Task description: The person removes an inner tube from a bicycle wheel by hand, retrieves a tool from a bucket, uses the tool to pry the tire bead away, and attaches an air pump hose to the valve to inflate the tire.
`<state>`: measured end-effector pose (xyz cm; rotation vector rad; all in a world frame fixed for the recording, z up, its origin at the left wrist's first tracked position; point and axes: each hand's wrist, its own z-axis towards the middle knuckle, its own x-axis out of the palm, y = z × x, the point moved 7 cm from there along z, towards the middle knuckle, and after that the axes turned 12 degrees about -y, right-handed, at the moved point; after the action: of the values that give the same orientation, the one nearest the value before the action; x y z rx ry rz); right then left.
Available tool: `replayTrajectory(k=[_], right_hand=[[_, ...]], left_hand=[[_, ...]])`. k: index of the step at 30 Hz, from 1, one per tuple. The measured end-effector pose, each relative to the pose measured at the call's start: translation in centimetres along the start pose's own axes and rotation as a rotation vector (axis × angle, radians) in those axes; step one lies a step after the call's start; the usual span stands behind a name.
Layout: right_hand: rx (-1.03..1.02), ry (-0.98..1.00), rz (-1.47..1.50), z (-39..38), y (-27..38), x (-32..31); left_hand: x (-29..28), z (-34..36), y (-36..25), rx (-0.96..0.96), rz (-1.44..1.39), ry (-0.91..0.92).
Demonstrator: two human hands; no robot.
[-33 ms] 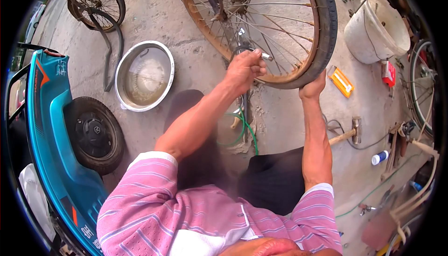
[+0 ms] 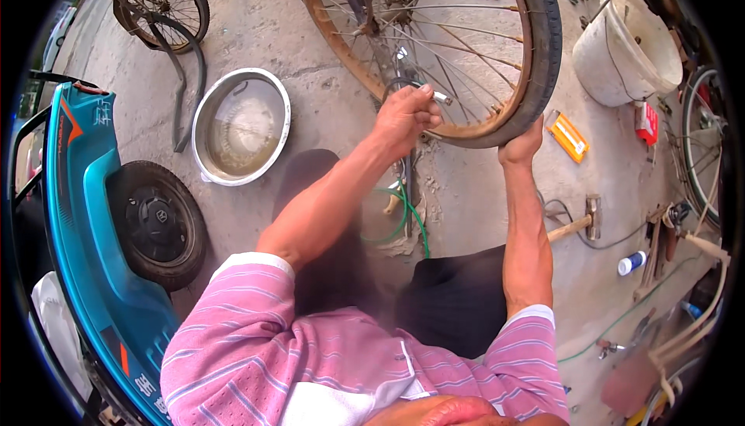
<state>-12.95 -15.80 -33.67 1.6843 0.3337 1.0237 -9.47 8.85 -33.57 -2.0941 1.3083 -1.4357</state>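
Note:
My left hand (image 2: 407,119) is closed on a small silver fitting (image 2: 441,98), with a dark hose or cable (image 2: 400,81) beside it, in front of the spokes of an upright bicycle wheel (image 2: 524,88) with a rust-coloured rim. My right hand (image 2: 518,143) grips the lower right of the tyre, its fingertips partly hidden behind it. Below the wheel lie a green hose (image 2: 421,232) and a dark bar (image 2: 407,209). A yellow-orange package (image 2: 566,136) lies on the ground right of my right hand.
A basin of water (image 2: 200,127) and loose tubing (image 2: 181,77) lie left, beside a teal vehicle (image 2: 85,255) and another small wheel (image 2: 194,3). Right are a white bucket (image 2: 597,57), red box (image 2: 646,122), hammer (image 2: 592,216), white-blue bottle (image 2: 631,262), tools (image 2: 611,348) and a bicycle wheel (image 2: 691,147).

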Motion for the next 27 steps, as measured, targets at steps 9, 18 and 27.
replayTrajectory(k=[9, 18, 27], right_hand=[[0.042, -0.032, 0.022, 0.3, 1.9, 0.7], [0.065, -0.012, 0.039, -0.2, 1.5, 0.4], [0.004, 0.011, 0.072, -0.1, 1.4, 0.2]], left_hand=[[-5.8, -3.0, -6.9, 0.006, -0.336, 0.243], [-2.2, -6.8, -6.5, 0.139, -0.019, 0.229], [4.8, -1.2, -3.5, 0.267, 0.263, 0.137]])
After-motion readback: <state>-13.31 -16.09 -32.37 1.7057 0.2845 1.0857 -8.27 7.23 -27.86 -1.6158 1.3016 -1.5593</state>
